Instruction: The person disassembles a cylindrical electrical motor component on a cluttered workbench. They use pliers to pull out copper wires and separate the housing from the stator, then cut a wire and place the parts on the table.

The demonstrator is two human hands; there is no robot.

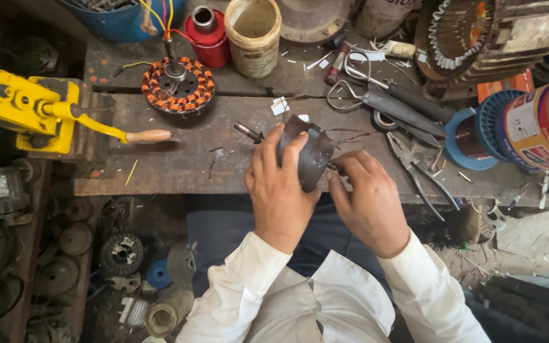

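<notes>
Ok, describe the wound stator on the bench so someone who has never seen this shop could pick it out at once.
Start at the yellow winding machine on the left of the wooden bench; its wooden crank handle points right. Just above the handle's tip lies the stator, a flat round disc. Its ring of orange-copper coils sets it apart from the red can and cream tub behind.

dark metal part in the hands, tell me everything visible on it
The dark grey cylindrical metal part looks like worn, dull steel, with a thin shaft poking out its upper-left end. It sits tilted above the wooden workbench edge. The left hand wraps its left side; the right hand touches its lower right end. Thin wires trail beside it.
</notes>
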